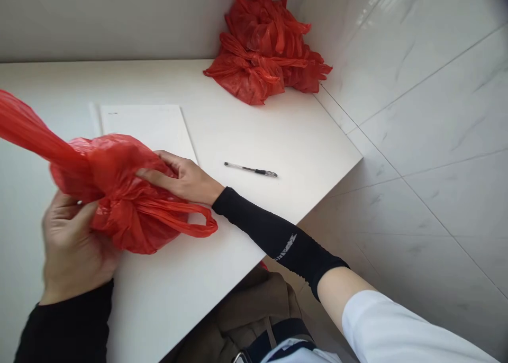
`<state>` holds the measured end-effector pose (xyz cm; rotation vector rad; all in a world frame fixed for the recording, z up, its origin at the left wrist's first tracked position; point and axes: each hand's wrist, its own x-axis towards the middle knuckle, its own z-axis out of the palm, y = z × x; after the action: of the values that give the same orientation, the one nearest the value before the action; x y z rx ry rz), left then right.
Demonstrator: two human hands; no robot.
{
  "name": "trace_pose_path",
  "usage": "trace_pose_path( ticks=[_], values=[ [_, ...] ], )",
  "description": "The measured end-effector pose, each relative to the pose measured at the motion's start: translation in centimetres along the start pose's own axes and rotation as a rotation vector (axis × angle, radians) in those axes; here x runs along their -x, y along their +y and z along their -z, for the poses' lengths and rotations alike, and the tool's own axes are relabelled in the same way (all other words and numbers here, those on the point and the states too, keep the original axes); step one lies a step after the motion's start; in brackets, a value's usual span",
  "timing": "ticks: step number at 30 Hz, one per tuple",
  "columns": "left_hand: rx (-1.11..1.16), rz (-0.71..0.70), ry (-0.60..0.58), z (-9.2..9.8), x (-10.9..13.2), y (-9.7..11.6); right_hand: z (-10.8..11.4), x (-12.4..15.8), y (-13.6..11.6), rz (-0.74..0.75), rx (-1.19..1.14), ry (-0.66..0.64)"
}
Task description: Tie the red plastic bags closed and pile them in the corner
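Observation:
A red plastic bag [127, 188], knotted and full, is held between my two hands above the white table. My left hand [75, 241] grips its near left side, thumb pressed against the plastic. On the far right side, my right hand [178, 178] has its thumb on top and its fingers partly hidden behind the bag. One handle loop sticks out to the right under my right wrist, and a long twisted part stretches off to the upper left. What the bag contains is hidden. Partly behind it lies a white paper pad or booklet [146, 119].
A black-capped pen [251, 169] lies on the white table [246, 130] right of the paper. Several knotted red bags [265, 51] are piled at the back right corner. A grey wall panel [119, 19] bounds the back; a marble-tiled wall [420, 114] stands at right.

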<state>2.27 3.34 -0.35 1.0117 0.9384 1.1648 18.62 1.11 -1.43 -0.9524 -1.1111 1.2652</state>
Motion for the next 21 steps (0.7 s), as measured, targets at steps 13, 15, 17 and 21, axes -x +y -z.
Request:
trace_pose_path(
  ticks=[13, 15, 17, 21],
  values=[
    [0.346, 0.178, -0.238, 0.9, 2.3, -2.0, -0.4, 2.5, 0.9, 0.020, 0.070, 0.192],
    [0.365, 0.209, -0.240, 0.9, 2.5, -2.3, -0.1, 3.1, 0.8, -0.001, 0.103, 0.215],
    [0.335, 0.162, -0.183, 0.9, 2.8, -2.5, 0.1, 3.5, 0.7, -0.052, 0.106, 0.158],
    [0.299, 0.064, -0.076, 0.8, 3.6, -1.9, 0.1, 4.1, 0.4, -0.233, 0.160, -0.020]
  ],
)
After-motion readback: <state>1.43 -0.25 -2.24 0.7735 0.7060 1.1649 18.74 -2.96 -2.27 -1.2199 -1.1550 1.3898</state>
